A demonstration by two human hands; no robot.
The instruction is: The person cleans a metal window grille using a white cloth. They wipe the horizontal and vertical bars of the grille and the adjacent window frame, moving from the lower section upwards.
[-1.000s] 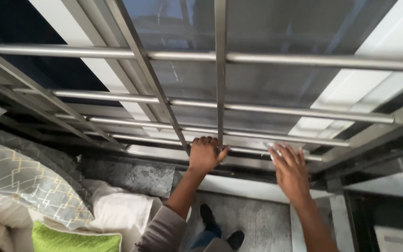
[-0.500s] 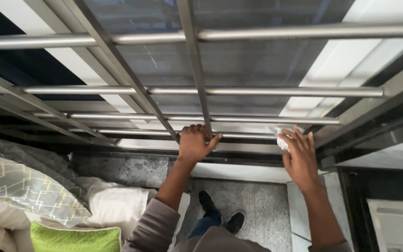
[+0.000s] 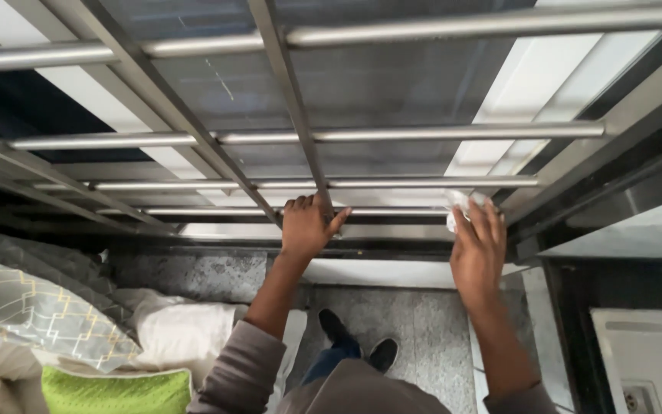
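Nearest the camera, the person's grey sleeves and dark shoes (image 3: 350, 337) show above a speckled stone floor (image 3: 415, 322). To the left lie a green cushion (image 3: 116, 391), a white pillow (image 3: 185, 330) and a patterned grey pillow (image 3: 32, 318).

Left hand (image 3: 306, 226): fingers curled over the lowest horizontal rail beside the upright bar (image 3: 293, 107) of the metal window grille (image 3: 423, 132), a closed bracing grip on the metal. Its position matches the picture of half a second ago.

Right hand (image 3: 478, 249): palm flat towards the lower rail, fingers spread and pressing a crumpled white cloth (image 3: 460, 205) against the grille near its right-hand frame. The hold is a loose pinch under the fingertips, with the cloth showing above them. A second ago this hand was open against the rail and no cloth could be seen; half a second ago the cloth appeared at the fingertips, and it now sits slightly further right along the same rail. Judged from this, wiping of the bottom rail is under way at the right end; the upper rails show no contact.

Beyond the bars are grey pane and pale strips of building surface. A white sink (image 3: 645, 353) sits at lower right.
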